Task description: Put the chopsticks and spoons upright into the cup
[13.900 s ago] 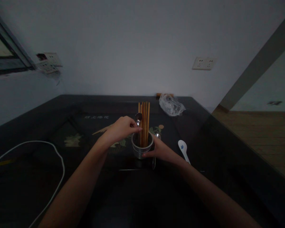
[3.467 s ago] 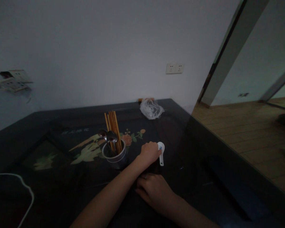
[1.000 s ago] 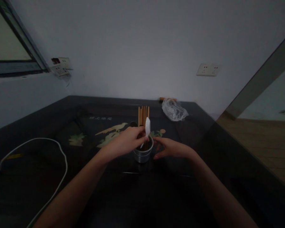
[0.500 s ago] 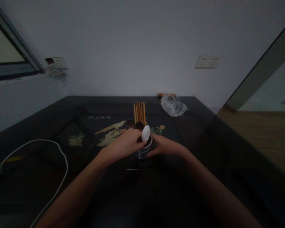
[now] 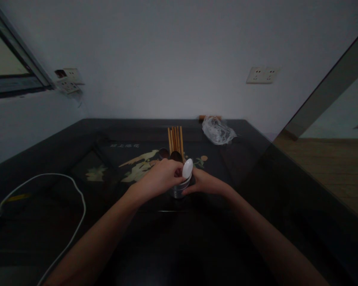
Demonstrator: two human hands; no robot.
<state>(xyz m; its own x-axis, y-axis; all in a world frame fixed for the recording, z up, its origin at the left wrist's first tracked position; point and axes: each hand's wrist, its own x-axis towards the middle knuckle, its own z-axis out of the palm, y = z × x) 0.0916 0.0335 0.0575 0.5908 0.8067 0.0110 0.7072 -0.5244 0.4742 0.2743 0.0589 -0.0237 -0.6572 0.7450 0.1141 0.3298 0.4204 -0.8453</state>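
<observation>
A grey cup-like holder (image 5: 177, 193) stands on the dark table in front of me. Several wooden chopsticks (image 5: 175, 139) rise from its back, and two dark spoons (image 5: 176, 156) show beside them. My left hand (image 5: 162, 173) reaches over the holder's rim, its fingers pinched on a white spoon (image 5: 187, 168). The spoon's bowl points up at the right side of the rim; its handle is hidden. My right hand (image 5: 205, 182) is wrapped around the right side of the holder, thumb toward the front.
A crumpled clear plastic bag (image 5: 217, 130) lies at the back right by a brown roll-shaped thing (image 5: 201, 118). A white cable (image 5: 82, 202) loops across the left of the table, near a yellow strip (image 5: 18, 197). The wall (image 5: 161, 59) borders the table's far edge.
My left hand has shifted the white spoon slightly to the right and tilted it toward the rim. The right hand stays at the holder. The view has tipped a little.
</observation>
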